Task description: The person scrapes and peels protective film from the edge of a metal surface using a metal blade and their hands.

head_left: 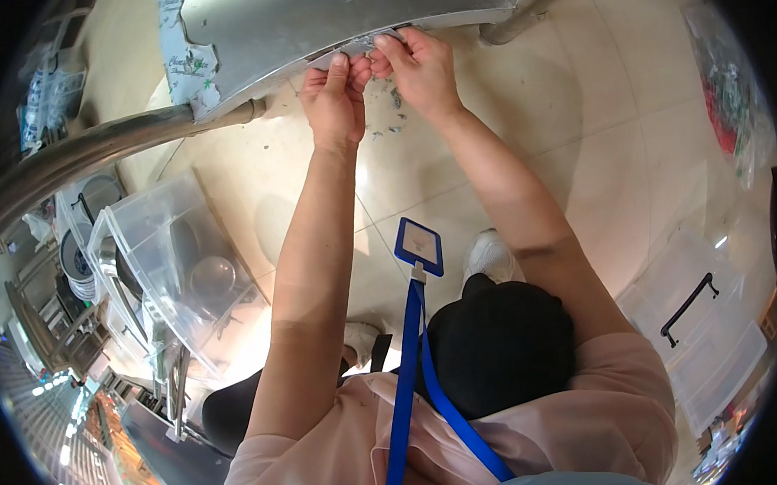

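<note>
At the front edge of a stainless steel shelf (pixel 309 20), both of my hands are close together. My left hand (pixel 335 102) is closed, thumb and fingers pinching a thin greyish strip (pixel 359 46) that lies along the edge. Just right of it, my right hand (pixel 423 74) is closed too, its thumb and forefinger pressed on the same strip. The strip looks like torn protective film, though its exact kind is hard to make out. A ragged piece of printed film (pixel 188 73) still sticks to the shelf's left end.
A round metal tube (pixel 115 143) runs from the shelf's left corner. Small grey scraps (pixel 394 99) lie on the tiled floor (pixel 575 156). Clear plastic bins (pixel 176 252) stand at left, and a clear box with a black handle (pixel 688 309) at right. A blue lanyard badge (pixel 418 245) hangs below my hands.
</note>
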Demonstrator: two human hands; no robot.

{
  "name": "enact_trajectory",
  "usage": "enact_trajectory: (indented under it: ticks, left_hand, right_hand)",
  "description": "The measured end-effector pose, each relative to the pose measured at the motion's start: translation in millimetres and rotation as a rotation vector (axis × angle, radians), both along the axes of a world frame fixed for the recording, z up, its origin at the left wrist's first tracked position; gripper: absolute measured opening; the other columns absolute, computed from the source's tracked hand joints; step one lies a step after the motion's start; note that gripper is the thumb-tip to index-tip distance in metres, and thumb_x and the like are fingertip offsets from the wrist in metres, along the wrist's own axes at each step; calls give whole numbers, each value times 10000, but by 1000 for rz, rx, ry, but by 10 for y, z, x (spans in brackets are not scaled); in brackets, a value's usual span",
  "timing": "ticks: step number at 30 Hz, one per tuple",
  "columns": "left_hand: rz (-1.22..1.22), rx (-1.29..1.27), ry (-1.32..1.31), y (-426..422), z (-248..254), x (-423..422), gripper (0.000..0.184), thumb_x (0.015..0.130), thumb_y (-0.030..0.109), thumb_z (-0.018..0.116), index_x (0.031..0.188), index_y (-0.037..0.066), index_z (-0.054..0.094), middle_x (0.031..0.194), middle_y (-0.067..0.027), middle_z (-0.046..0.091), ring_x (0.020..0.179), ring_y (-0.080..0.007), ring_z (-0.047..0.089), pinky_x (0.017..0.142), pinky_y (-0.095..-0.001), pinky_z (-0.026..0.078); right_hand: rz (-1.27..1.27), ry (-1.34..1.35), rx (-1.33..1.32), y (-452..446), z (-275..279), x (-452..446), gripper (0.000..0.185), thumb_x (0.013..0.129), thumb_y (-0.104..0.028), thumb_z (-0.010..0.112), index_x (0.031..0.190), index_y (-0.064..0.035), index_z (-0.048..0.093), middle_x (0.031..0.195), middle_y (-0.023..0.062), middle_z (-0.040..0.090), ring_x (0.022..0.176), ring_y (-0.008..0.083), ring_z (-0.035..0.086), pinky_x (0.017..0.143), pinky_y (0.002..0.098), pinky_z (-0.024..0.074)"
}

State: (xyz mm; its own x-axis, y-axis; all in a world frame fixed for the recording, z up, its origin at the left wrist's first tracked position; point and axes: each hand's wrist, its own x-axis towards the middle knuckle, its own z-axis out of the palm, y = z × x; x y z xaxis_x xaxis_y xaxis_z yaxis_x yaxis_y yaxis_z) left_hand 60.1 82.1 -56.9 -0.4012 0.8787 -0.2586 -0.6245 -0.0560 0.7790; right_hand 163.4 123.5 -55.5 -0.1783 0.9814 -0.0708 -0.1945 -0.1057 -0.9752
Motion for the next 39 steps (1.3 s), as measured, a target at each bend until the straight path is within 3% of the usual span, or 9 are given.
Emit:
enact_trajectory:
  ticks: [19, 22, 24, 26, 29, 31, 34, 36, 39]
  left_hand:
    - [-36, -14, -40, -88, 16, -140, 76, 853, 75, 491, 899, 15, 500, 797, -100, 593, 673, -148, 588, 636, -238, 512]
    - [-64, -60, 165, -355, 47, -248, 90, 829, 68, 530, 844, -7, 483, 790, -126, 589, 684, -176, 583, 668, -264, 494]
    - [-65, -96, 361, -642, -170, -387, 87, 812, 60, 536, 784, -9, 490, 790, -107, 583, 716, -148, 575, 667, -262, 488]
    - [-5, -159, 479, -685, 160, -122, 68, 821, 46, 503, 808, -19, 519, 789, -97, 578, 715, -140, 569, 685, -274, 491]
    - [104, -79, 846, -804, 218, -120, 123, 828, 102, 537, 846, -20, 539, 753, -77, 584, 699, -134, 546, 664, -250, 454]
    - [152, 32, 972, -740, 319, -137, 143, 825, 113, 553, 864, -25, 545, 895, -119, 565, 799, -177, 547, 704, -274, 455]
    - [-124, 269, 1548, -520, 634, -279, 110, 788, 97, 577, 837, 0, 560, 1115, -160, 463, 1032, -292, 458, 857, -370, 389]
    - [-288, 348, 1741, -329, 808, -308, 83, 763, 85, 587, 798, 11, 570, 1203, -176, 402, 1142, -350, 374, 935, -412, 324]
    - [-510, 392, 1672, -75, 904, -246, 67, 733, 74, 593, 726, 12, 569, 1278, -182, 343, 1214, -383, 281, 999, -439, 221]
  right_hand:
    - [95, -138, 170, -57, 37, 49, 111, 786, -97, 597, 795, 13, 588, 656, 50, 612, 610, 81, 578, 584, 207, 475]
    - [213, 448, -210, -258, -33, 16, 172, 763, -18, 576, 931, 0, 544, 821, 58, 608, 729, 103, 579, 656, 210, 468]
    - [61, 521, -426, -535, -231, -114, 250, 715, 18, 590, 952, -23, 523, 856, 56, 579, 751, 147, 566, 696, 265, 470]
    - [209, 535, -425, -588, -113, -81, 242, 707, 11, 604, 932, -29, 523, 827, 59, 570, 734, 154, 566, 658, 274, 474]
    - [243, 299, -305, -607, -211, -33, 130, 730, 3, 581, 853, -11, 544, 808, 76, 575, 683, 157, 561, 568, 268, 447]
    - [287, -671, 256, -586, -262, 202, 184, 744, -130, 608, 892, -28, 569, 993, 137, 546, 892, 234, 538, 723, 344, 443]
    - [407, -1022, 427, -631, -19, 676, 354, 724, -311, 627, 968, -59, 580, 1176, 166, 442, 1102, 304, 404, 888, 435, 341]
    - [236, -926, 322, -524, -346, 996, 477, 687, -428, 625, 1015, -84, 575, 1250, 159, 378, 1181, 318, 314, 949, 484, 254]
    - [-259, -1224, 553, -88, -540, 2103, 428, 702, -261, 614, 1080, -82, 526, 1198, 162, 431, 1123, 333, 366, 940, 403, 314]
